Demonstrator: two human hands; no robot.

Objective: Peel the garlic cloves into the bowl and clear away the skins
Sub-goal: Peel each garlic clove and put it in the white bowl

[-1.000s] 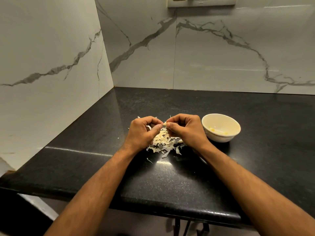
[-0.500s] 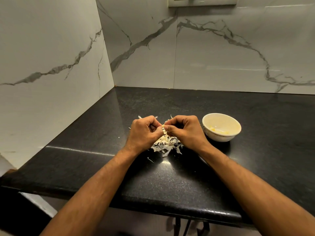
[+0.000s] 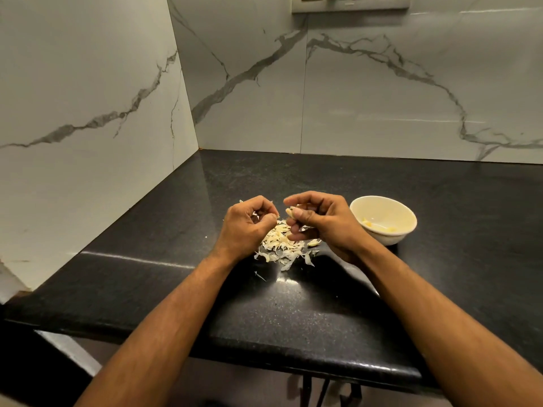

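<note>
My right hand [image 3: 320, 223] pinches a pale garlic clove [image 3: 290, 212] between thumb and forefinger, just above a heap of papery garlic skins [image 3: 282, 245] on the black counter. My left hand [image 3: 248, 227] hovers a small gap to the left of the clove, its fingers curled with the thumb against the forefinger; whether a bit of skin sits between them is hidden. A cream bowl [image 3: 393, 207] stands right of my right hand with a few peeled cloves [image 3: 367, 223] inside. One loose clove [image 3: 313, 242] lies at the heap's right edge.
The black stone counter [image 3: 440, 259] fits into a corner of marble-patterned walls, left and behind. Its front edge [image 3: 264, 351] runs across the lower frame. A switch plate [image 3: 349, 2] is mounted high on the back wall.
My hands were pressed together on the clove; now they have drawn apart. The right hand has lifted slightly and keeps the clove, the left has pulled off to the left.
</note>
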